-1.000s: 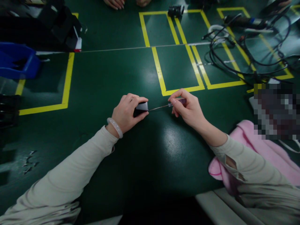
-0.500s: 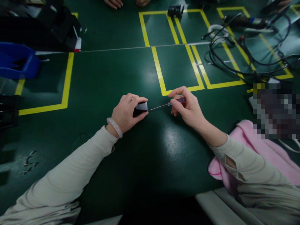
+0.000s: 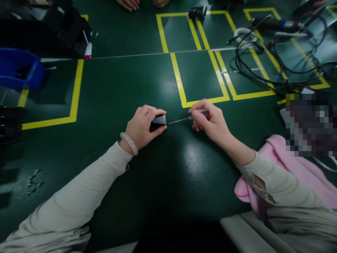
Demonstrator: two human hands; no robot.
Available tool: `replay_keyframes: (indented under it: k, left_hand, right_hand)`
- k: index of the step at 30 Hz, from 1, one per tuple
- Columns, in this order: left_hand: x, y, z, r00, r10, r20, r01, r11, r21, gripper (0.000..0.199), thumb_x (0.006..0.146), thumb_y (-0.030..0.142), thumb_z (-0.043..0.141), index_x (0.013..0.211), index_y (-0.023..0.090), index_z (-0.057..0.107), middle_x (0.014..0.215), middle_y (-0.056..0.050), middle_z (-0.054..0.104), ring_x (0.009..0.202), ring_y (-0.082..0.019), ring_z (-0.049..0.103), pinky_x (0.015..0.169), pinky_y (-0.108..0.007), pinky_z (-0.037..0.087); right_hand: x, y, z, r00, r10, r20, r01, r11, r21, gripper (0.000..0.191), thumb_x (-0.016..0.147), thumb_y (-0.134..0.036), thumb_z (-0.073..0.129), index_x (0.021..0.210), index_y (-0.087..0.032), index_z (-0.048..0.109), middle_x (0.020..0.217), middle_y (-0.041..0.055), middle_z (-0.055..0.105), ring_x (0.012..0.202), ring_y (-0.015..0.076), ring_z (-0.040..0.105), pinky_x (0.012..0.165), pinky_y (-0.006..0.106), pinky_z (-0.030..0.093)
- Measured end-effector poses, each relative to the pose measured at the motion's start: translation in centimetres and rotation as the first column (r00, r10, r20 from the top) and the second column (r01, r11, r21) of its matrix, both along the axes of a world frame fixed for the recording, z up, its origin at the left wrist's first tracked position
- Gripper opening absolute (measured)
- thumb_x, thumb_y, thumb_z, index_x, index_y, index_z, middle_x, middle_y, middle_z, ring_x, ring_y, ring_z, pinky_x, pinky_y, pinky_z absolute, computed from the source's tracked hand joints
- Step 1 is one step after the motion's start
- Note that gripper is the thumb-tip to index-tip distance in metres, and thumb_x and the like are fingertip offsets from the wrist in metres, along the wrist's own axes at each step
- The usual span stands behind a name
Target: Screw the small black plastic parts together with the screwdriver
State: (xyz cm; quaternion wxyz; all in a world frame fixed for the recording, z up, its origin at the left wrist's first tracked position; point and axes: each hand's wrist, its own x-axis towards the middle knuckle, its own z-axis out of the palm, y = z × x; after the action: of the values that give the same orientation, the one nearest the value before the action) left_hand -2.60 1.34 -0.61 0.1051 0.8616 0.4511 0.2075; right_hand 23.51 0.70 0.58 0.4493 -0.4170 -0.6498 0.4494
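At the dark-green tabletop (image 3: 126,84), the half-closed left hand (image 3: 139,125) grips a small black block (image 3: 159,121); the right hand (image 3: 211,121) pinches a translucent purple-handled metal screwdriver (image 3: 191,117), tip at the block's right end. Beyond: yellow tape outlines (image 3: 179,82), then a black cylindrical part (image 3: 197,13).

The screwdriver handle (image 3: 205,114) has dipped very slightly

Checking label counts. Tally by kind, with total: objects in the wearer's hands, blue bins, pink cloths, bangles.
Held objects: 2 (dark object in left hand, screwdriver in right hand)
Blue bin: 1
Pink cloth: 1
Bangle: 1
Total: 5
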Motion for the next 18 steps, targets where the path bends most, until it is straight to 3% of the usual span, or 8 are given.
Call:
replay_keyframes:
  k: [2,7,13,18]
  left_hand:
    - [-0.01,0.01,-0.03,1.0,-0.003,0.004,0.003,1.0,0.01,0.037,0.096,0.038,0.064,0.128,0.019,0.059,0.117,-0.011,0.064,0.109,-0.029,0.06,0.092,-0.045,0.051]
    - [-0.04,0.05,-0.12,1.0,-0.008,0.004,0.008,1.0,0.017,0.037,0.096,0.037,0.064,0.128,0.019,0.06,0.116,-0.011,0.064,0.108,-0.029,0.06,0.092,-0.045,0.051]
    - [-0.08,0.02,-0.17,1.0,-0.013,0.016,0.012,0.999,0.032,0.038,0.096,0.037,0.065,0.128,0.018,0.06,0.116,-0.011,0.064,0.107,-0.028,0.06,0.091,-0.043,0.051]
    - [-0.08,0.03,-0.19,1.0,-0.012,0.013,0.012,0.999,0.034,0.037,0.096,0.037,0.064,0.128,0.019,0.06,0.116,-0.011,0.065,0.107,-0.028,0.06,0.091,-0.044,0.051]
  right_hand:
    - [0.03,0.01,-0.01,1.0,0.006,0.012,-0.006,1.0,-0.009,0.025,0.1,-0.044,0.063,0.091,-0.021,0.058,0.056,-0.0084,0.053,0.041,0.0068,0.051,0.043,0.022,0.038]
    - [0.01,0.01,-0.18,1.0,-0.003,-0.024,0.004,0.999,0.036,0.021,0.098,-0.04,0.066,0.104,-0.021,0.058,0.06,-0.0098,0.052,0.047,0.0074,0.054,0.05,0.023,0.044]
    - [0.03,0.01,-0.14,1.0,0.013,0.006,-0.013,1.0,-0.003,0.024,0.099,-0.043,0.064,0.091,-0.021,0.059,0.055,-0.0092,0.053,0.042,0.0064,0.052,0.043,0.021,0.039]
    - [0.08,0.02,-0.17,0.999,0.015,-0.035,-0.014,0.999,0.041,0.018,0.098,-0.037,0.066,0.102,-0.022,0.058,0.059,-0.0099,0.052,0.046,0.0076,0.054,0.05,0.023,0.045]
